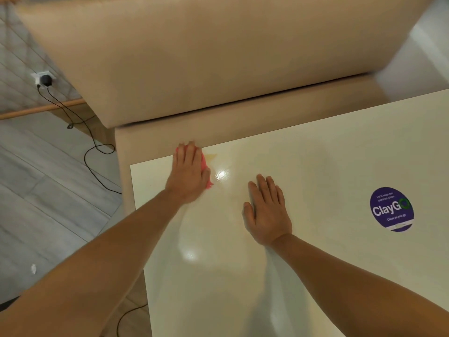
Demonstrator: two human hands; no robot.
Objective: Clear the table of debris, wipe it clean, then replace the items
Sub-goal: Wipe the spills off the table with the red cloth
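A glossy cream table (pixel 315 166) fills the right and lower part of the view. My left hand (pixel 188 175) lies flat on a pink cloth (pixel 206 166) at the table's far left corner, fingers straight, pressing it onto the surface; only the cloth's edges show around the hand. A faint yellowish smear (pixel 218 158) sits on the table just right of the cloth. My right hand (pixel 267 210) rests palm down on the bare tabletop, fingers straight, a hand's width right of the left one.
A round purple "ClayGo" sticker (pixel 391 209) is on the table at right. A beige upholstered bench (pixel 194 69) runs along the table's far edge. On the grey floor at left lie a black cable (pixel 94 152) from a wall socket (pixel 43 79) and a small white scrap (pixel 33 268).
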